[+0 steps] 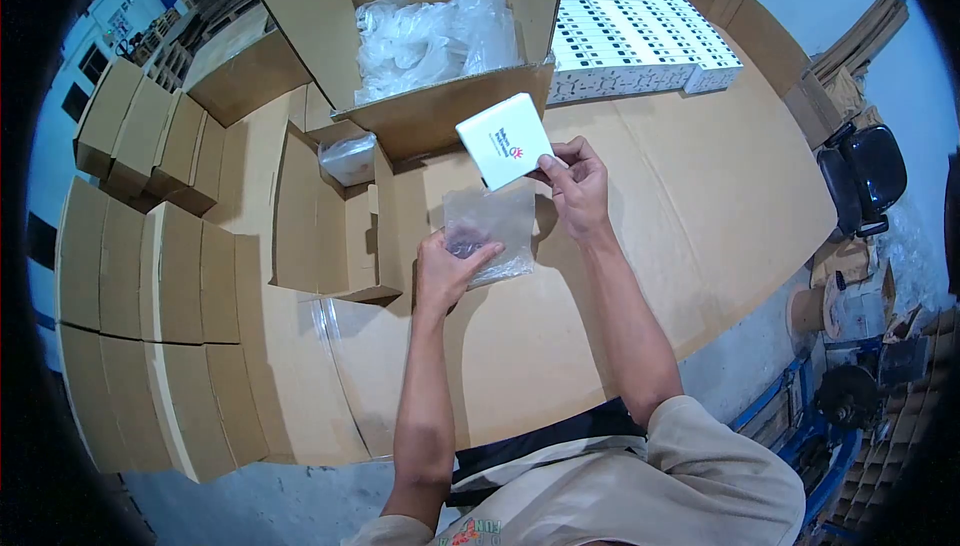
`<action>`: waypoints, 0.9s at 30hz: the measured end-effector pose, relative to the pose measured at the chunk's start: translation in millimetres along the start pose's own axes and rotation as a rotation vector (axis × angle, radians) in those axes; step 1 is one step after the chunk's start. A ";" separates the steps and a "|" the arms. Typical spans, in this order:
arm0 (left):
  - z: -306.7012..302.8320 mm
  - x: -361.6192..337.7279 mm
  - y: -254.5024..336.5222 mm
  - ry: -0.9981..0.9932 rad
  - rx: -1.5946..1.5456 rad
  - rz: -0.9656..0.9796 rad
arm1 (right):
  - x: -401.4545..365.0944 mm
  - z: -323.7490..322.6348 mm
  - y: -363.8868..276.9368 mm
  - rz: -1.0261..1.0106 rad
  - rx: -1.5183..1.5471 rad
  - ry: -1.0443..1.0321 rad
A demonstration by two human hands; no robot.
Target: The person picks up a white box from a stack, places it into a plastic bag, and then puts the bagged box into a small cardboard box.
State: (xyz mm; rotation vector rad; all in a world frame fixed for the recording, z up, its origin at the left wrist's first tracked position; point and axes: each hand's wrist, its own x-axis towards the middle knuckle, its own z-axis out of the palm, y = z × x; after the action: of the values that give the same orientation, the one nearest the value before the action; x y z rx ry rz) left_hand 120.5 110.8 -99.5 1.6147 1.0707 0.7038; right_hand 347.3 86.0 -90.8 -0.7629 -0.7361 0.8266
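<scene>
In my right hand [575, 186] is a small white box [503, 141] with a printed logo, pinched at its lower right corner and tilted above the table. My left hand [450, 271] grips a clear plastic bag [500, 231] by its left side, thumb laid across the front. The bag is just below the white box. Left of my left hand stands an open cardboard box [310, 221], with a plastic-wrapped item [348, 160] at its far end.
Behind my hands a large open carton [440, 111] holds many plastic bags [440, 31]. Rows of white boxes [640, 36] stand at the back right. Closed brown boxes [150, 266] are stacked on the left. A black chair [870, 176] is beyond the cardboard-covered table [700, 236].
</scene>
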 end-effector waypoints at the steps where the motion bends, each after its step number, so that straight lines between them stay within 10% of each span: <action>1: -0.3 -1.0 3.6 -0.002 0.006 -0.002 | -0.5 -0.9 0.1 0.001 -0.028 -0.009; 27: 1.6 -1.9 8.1 -0.012 0.024 0.017 | -1.7 -13.5 -10.8 -0.037 -0.259 -0.135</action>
State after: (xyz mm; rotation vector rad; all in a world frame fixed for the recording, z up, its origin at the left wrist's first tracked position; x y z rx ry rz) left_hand 123.5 107.8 -92.2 1.6478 1.0613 0.6937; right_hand 361.2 75.8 -89.5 -0.9270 -0.9887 0.7626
